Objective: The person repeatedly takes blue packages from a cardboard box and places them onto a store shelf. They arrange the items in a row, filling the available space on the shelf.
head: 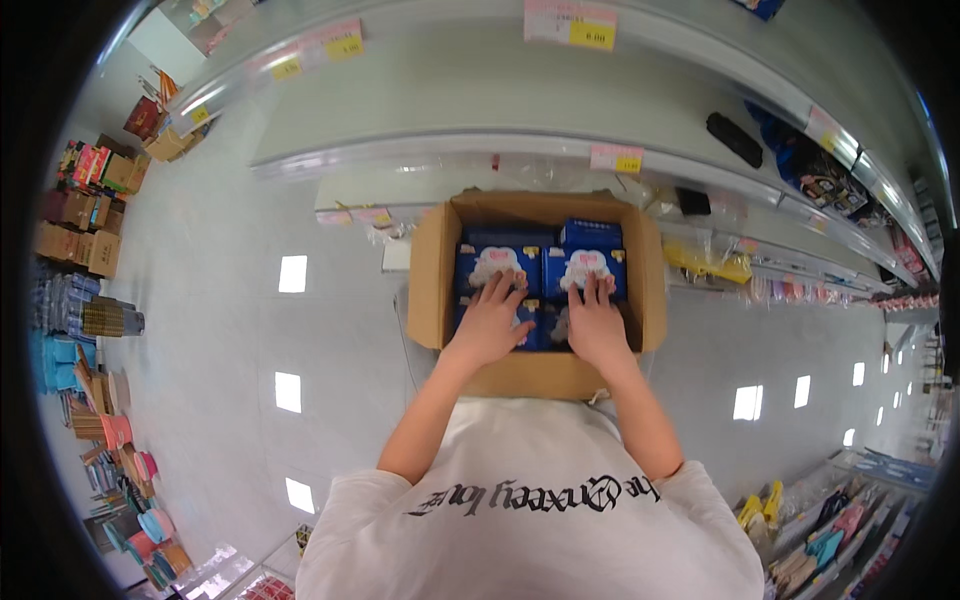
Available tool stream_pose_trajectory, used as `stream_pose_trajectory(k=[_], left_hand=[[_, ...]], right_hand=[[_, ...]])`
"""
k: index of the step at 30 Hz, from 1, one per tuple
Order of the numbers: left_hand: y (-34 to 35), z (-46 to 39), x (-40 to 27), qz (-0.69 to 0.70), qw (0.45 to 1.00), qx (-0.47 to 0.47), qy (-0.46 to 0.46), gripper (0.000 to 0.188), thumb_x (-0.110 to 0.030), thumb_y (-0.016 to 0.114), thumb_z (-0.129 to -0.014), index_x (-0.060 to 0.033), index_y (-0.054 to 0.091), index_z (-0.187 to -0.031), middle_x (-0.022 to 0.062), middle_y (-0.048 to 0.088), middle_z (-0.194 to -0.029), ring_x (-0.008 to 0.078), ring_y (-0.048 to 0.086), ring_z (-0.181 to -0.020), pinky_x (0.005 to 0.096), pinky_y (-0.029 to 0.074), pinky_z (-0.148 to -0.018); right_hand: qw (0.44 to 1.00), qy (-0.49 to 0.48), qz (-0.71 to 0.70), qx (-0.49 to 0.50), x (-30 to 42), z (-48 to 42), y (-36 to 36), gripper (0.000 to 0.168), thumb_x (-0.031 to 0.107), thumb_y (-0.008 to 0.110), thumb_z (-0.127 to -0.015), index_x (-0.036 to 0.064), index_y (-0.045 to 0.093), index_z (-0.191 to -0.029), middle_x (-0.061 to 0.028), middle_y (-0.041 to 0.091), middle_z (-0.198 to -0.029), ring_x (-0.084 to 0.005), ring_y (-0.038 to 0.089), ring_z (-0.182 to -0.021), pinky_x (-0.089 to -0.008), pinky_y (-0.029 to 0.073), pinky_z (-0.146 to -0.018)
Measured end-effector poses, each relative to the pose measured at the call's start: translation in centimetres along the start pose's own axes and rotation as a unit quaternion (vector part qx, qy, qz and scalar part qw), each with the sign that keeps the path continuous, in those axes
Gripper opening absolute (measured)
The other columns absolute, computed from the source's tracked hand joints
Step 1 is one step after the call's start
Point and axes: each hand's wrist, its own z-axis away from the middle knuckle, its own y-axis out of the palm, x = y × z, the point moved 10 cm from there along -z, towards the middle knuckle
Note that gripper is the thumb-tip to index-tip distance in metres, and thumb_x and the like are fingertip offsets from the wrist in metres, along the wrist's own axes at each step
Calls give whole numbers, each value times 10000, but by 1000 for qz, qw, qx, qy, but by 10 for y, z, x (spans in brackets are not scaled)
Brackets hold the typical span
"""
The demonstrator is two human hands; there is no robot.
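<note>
An open cardboard carton (536,375) stands before me with its flaps folded out. Blue printed packages fill much of it. My left hand (491,319) reaches over the near side, fingers spread across the front of the left package (469,266). My right hand (598,322) lies in the same way over the right package (555,270), its fingertips on the printed face. Neither hand is closed around a package. Behind the right one, another blue package (592,232) stands higher. The lower packages are partly hidden by my hands.
Beyond the carton rise metal store shelves (450,97) with price tags. A black item (733,139) lies on one, and yellow bagged goods (705,262) hang at the right. Stacked boxes (79,225) line the far left. More goods (817,540) stand behind me at right.
</note>
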Motion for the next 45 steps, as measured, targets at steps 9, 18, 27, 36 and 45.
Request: stream_pose_trajectory(k=[9, 18, 27, 36, 45], left_hand=[[-149, -13, -49, 82, 948, -273, 140, 455, -85, 715, -809, -75, 620, -1253, 119, 602, -1333, 366, 572, -1206, 439, 463, -1025], [-438, -114, -104, -139, 830, -499, 209, 364, -3, 578, -829, -31, 586, -1192, 185, 609, -1272, 397, 571, -1182, 493, 498, -931], [-522, -301, -50, -332, 897, -287, -49, 745, -274, 656, -823, 9, 422, -1471, 253, 413, -1532, 414, 397, -1422, 474, 354, -1169], [-539, -292, -41, -432, 815, -386, -31, 717, -216, 691, -791, -46, 473, -1453, 213, 444, -1522, 381, 366, -1449, 479, 294, -1199], [-506, -145, -99, -410, 803, -428, 67, 669, -235, 855, -682, -114, 609, -1292, 132, 633, -1264, 359, 605, -1154, 449, 495, -954]], right_hand=[[925, -71, -221, -301, 16, 13, -78, 423, 39, 657, -804, 64, 614, -1224, -165, 549, -1374, -402, 518, -1264, -505, 458, -1030], [880, -132, -261, -374, 27, 36, -108, 293, -43, 641, -775, 50, 681, -1050, -125, 643, -1210, -367, 611, -1119, -452, 530, -919], [868, -122, -291, -383, 17, 37, -99, 279, -36, 639, -771, 41, 682, -1036, -123, 647, -1198, -364, 614, -1107, -447, 533, -931], [872, -100, -335, -341, 11, 33, -88, 290, -11, 635, -793, 46, 681, -1074, -134, 642, -1208, -366, 604, -1112, -446, 532, -931], [853, -122, -372, -345, 13, 35, -97, 290, -24, 636, -801, 64, 684, -1073, -125, 658, -1187, -354, 613, -1105, -434, 533, -924]])
